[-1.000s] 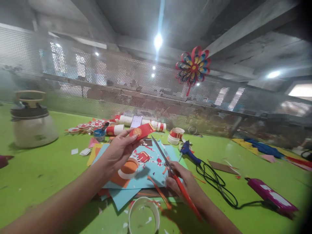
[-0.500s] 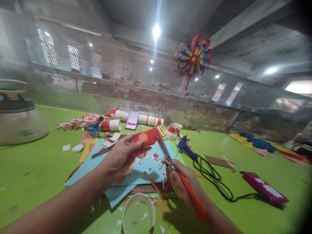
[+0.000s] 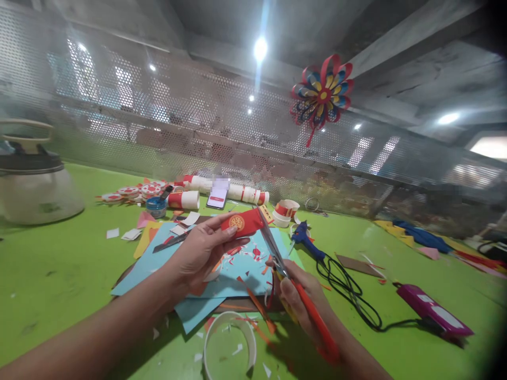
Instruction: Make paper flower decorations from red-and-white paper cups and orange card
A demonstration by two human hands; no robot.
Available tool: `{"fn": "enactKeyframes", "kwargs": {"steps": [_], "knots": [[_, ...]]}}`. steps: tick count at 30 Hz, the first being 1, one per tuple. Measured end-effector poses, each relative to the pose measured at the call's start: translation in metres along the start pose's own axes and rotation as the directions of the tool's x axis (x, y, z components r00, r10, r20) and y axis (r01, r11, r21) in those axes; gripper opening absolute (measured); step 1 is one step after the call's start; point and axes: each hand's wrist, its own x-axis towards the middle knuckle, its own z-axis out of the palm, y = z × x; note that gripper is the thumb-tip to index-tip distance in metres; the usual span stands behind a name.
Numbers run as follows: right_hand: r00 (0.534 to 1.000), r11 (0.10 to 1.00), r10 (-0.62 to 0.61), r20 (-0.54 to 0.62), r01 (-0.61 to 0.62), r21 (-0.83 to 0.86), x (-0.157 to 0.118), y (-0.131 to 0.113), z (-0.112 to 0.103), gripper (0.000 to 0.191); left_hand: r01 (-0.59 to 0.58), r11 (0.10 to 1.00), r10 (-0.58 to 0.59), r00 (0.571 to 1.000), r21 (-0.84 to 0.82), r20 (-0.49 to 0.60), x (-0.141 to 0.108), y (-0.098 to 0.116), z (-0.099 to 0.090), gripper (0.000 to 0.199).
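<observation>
Between the thumb and fingers of my left hand is a red paper envelope with a gold round emblem. My right hand grips orange-handled scissors, whose blades point up and lie at the envelope's right end. Whether the blades have paper between them, I cannot tell. Under both hands lie light blue paper sheets, strewn with red and white scraps. A white paper ring stands on the table below my hands.
A blue glue gun lies to the right, its black cord running near a magenta power strip. Behind are a phone, paper cup pieces and a blue jar. A large kettle-like jug stands left.
The whole view has shifted slightly, so everything appears a little further right. Both hands keep their hold on the envelope and scissors, with little other visible change.
</observation>
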Motion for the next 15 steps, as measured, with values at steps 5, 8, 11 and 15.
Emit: {"fn": "enactKeyframes", "kwargs": {"steps": [5,8,11,15], "knots": [[0.999,0.999,-0.032,0.012,0.032,-0.023,0.0006,-0.001,-0.0011,0.04,0.011,1.0,-0.011,1.0,-0.019,-0.014,-0.0019,0.0014,0.0032,0.028],[0.999,0.999,-0.037,0.006,0.037,-0.023,0.0014,-0.0019,-0.0012,0.04,0.007,1.0,-0.007,1.0,-0.014,-0.006,-0.0026,0.0014,0.0037,0.028],[1.0,0.999,-0.031,0.004,0.031,-0.019,0.0016,-0.0026,-0.0009,0.038,0.008,1.0,-0.008,1.0,-0.012,-0.01,-0.003,0.0007,0.0034,0.029],[1.0,0.999,-0.025,0.011,0.025,-0.031,0.0008,-0.0027,-0.0014,0.035,0.0,1.0,0.0,1.0,-0.009,-0.001,-0.0029,-0.0007,0.0013,0.029]]}}
